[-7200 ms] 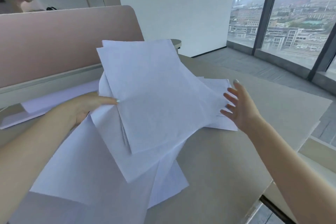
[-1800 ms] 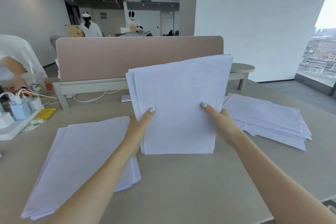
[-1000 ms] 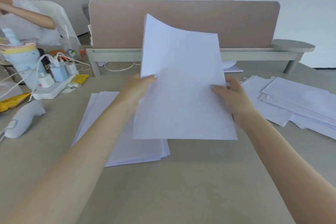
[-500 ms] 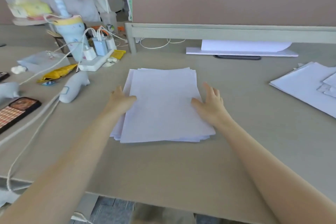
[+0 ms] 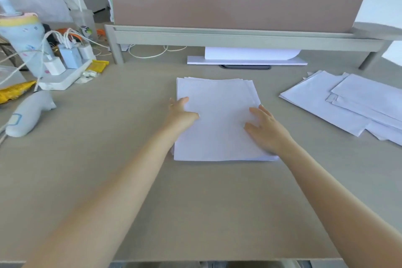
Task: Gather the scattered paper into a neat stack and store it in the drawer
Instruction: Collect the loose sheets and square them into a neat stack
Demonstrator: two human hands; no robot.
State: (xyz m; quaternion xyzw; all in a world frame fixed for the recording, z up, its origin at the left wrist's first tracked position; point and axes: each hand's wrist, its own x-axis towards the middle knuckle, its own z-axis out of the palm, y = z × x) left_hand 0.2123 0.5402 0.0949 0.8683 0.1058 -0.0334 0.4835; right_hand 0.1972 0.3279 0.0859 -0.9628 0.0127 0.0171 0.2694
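The paper stack (image 5: pixel 217 119) now lies flat on the surface (image 5: pixel 121 137) in front of the person, where a second ago a sheaf was held upright in the air above a lower pile. The sheaf has come down onto that pile, so the two lots are one, with a few far edges fanned slightly out of line. The left hand (image 5: pixel 181 113) rests at the stack's left edge, fingers straight, its grip around nothing. The right hand (image 5: pixel 264 126) lies flat on the right part of the top sheet, fingers spread and relaxed, pressing rather than holding. To the right, well apart, the loose sheets (image 5: pixel 348 104) are uncollected, so gathering is probably only partly done. No drawer is in view. More paper (image 5: pixel 248 55) sits under the divider shelf (image 5: pixel 217 37).
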